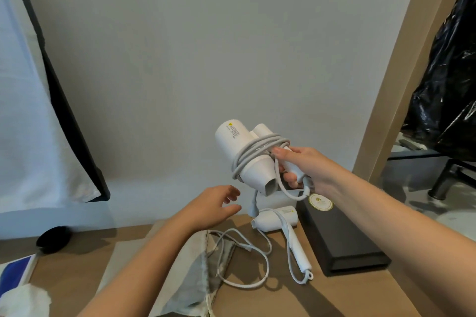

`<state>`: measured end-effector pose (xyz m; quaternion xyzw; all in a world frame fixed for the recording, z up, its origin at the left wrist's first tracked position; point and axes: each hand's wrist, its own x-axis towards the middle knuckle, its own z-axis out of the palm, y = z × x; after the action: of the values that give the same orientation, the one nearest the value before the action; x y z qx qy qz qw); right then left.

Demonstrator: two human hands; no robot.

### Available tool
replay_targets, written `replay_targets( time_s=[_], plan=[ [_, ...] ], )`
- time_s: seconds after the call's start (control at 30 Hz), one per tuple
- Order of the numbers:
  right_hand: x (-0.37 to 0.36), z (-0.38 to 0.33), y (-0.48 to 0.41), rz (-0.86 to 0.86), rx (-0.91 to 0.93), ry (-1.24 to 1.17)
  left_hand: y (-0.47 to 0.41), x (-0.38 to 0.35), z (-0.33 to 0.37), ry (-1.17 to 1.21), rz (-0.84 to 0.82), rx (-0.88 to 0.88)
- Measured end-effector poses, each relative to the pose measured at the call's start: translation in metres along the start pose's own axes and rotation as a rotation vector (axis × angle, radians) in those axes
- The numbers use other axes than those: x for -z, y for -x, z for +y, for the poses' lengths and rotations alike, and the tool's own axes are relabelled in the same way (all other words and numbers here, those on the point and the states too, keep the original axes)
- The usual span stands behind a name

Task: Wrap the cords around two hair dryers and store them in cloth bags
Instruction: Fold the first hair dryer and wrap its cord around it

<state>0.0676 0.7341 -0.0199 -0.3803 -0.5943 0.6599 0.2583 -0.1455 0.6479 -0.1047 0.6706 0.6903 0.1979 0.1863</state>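
Note:
My right hand (306, 165) grips the handle of a white hair dryer (239, 147), held up above the table with its grey cord coiled around the body; the plug end (253, 207) dangles below. My left hand (216, 207) hovers open below and left of it, holding nothing. A second white hair dryer (280, 219) lies on the wooden table (347, 296), its cord (247, 260) loose in loops beside it. A beige cloth bag (201, 275) lies flat under my left forearm, partly under the loose cord.
A long black box (342, 239) with a round gold seal lies right of the lying dryer. A small white box (277, 199) stands against the wall. A dark round object (52, 238) and crumpled white paper (25, 301) sit left. A black bag (453, 80) hangs at right.

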Motion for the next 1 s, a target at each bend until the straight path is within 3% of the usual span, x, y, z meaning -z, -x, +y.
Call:
replay_targets(
  time_s=[0.33,0.47,0.7,0.87,1.0],
  plan=[
    [-0.01,0.012,-0.002,-0.061,-0.016,-0.176,-0.021,-0.041,0.021,0.103,-0.014,0.188],
    [-0.012,0.028,-0.002,-0.023,-0.003,-0.154,-0.016,-0.053,0.024,0.563,0.019,0.355],
    [-0.022,0.057,0.001,0.105,0.107,-0.04,0.003,-0.073,0.049,1.665,0.074,0.64],
    [-0.029,0.074,0.0,0.093,0.153,-0.027,0.016,-0.081,0.061,2.082,0.12,0.672],
    [-0.031,0.084,0.001,0.093,0.138,-0.092,0.026,-0.081,0.067,2.192,0.097,0.702]
  ],
)
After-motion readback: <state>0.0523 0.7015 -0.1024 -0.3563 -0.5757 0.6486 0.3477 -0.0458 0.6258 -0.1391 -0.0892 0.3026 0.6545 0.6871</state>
